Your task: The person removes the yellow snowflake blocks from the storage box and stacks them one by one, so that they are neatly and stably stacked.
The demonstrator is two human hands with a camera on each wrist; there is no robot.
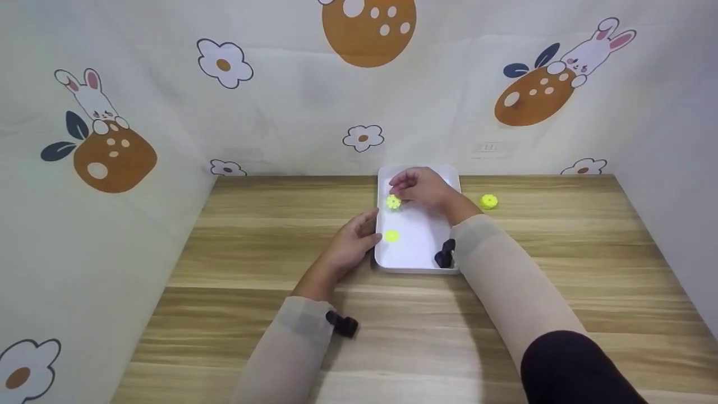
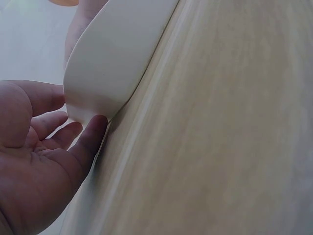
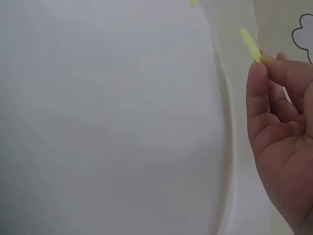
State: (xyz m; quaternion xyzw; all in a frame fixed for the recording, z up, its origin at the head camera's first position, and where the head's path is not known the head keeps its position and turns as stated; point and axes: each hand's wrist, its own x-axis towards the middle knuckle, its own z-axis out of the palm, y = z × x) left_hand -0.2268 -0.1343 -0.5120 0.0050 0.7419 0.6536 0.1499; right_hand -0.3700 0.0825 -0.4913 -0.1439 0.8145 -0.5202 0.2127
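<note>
Over the far part of a white rectangular tray, my right hand pinches a thin yellow flower-shaped disc between thumb and finger. The right wrist view shows this disc edge-on at the fingertips. A second yellow disc lies in the tray near its left wall. My left hand touches the outside of that wall, its fingers spread along it. In the left wrist view, the fingertips of the left hand meet the tray's side wall.
Right of the tray, a yellow flower-shaped piece lies on the wooden table. A printed cloth with rabbits and flowers rises behind the table's back edge. Each wrist carries a small black device.
</note>
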